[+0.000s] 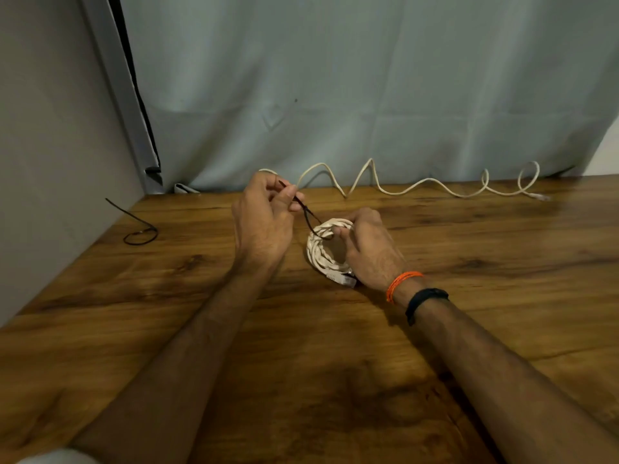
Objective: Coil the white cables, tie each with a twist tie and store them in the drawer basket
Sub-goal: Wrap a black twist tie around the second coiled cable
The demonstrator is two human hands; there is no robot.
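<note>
A coiled white cable (321,250) lies on the wooden table (167,313), its plug at the near edge of the coil. My right hand (366,249) grips the coil on its right side. My left hand (263,217) pinches the upper end of a black twist tie (305,212), which runs down to the top of the coil and passes around it. A second white cable (418,185) lies uncoiled in wavy loops along the back of the table. The drawer basket is not in view.
Another black twist tie (139,229) lies looped at the table's left side near the grey wall. A grey-blue cloth backdrop (368,95) hangs behind the table. My right wrist wears an orange thread and a black band.
</note>
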